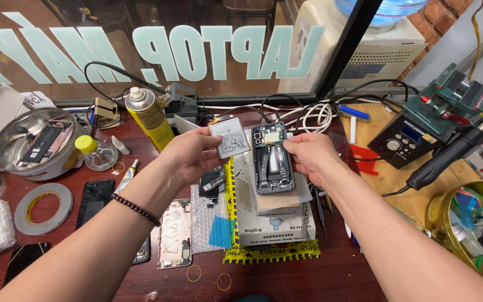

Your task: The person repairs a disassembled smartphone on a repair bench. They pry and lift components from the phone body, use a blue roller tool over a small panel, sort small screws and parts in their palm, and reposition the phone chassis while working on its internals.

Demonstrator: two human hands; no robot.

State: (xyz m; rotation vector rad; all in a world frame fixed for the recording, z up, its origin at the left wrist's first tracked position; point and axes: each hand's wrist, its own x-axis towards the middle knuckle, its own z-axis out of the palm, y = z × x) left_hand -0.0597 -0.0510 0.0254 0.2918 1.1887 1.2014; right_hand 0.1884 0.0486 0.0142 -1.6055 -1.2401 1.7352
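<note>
Grey battery [230,137] is pinched by left hand [192,154], beside opened phone [272,158], gripped by right hand [308,154].

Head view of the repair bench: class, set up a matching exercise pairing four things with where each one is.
Things:
1. flat grey battery
2. opened phone
3. yellow spray can
4. roll of tape

Places:
A. upright at the back of the bench, near the window
B. flat on the bench, left of the left forearm
C. in the left hand
D. on the pad, under the right hand

Pairs: 1-C, 2-D, 3-A, 4-B
</note>
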